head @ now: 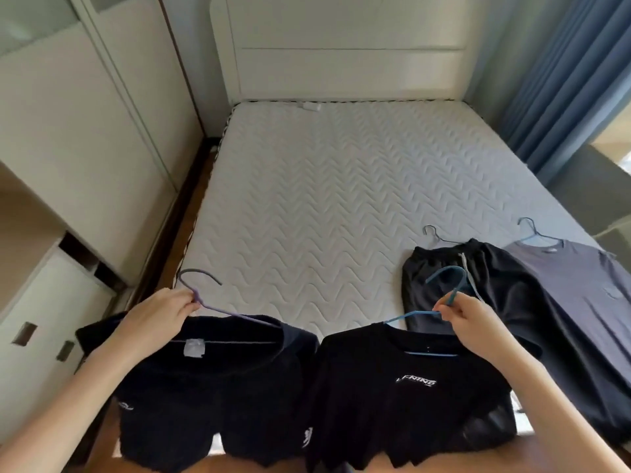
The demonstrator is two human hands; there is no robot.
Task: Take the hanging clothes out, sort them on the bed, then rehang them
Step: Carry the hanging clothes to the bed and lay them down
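Observation:
My left hand [160,314] grips the neck of a purple hanger [201,295] that carries a black T-shirt [218,401] with a grey neck label. My right hand [466,317] pinches a blue hanger [447,291] holding a second black T-shirt [406,404] with white lettering on the chest. Both shirts hang side by side over the foot of the bed [324,199]. On the mattress at the right lie black shorts [454,285] on a dark hanger and a grey-purple T-shirt [580,302] on a blue hanger.
A white wardrobe [85,131] with drawers runs along the left, separated from the bed by a narrow strip of wooden floor. A white headboard [341,46] stands at the far end. Blue curtains [563,80] hang at the right, above a grey ledge.

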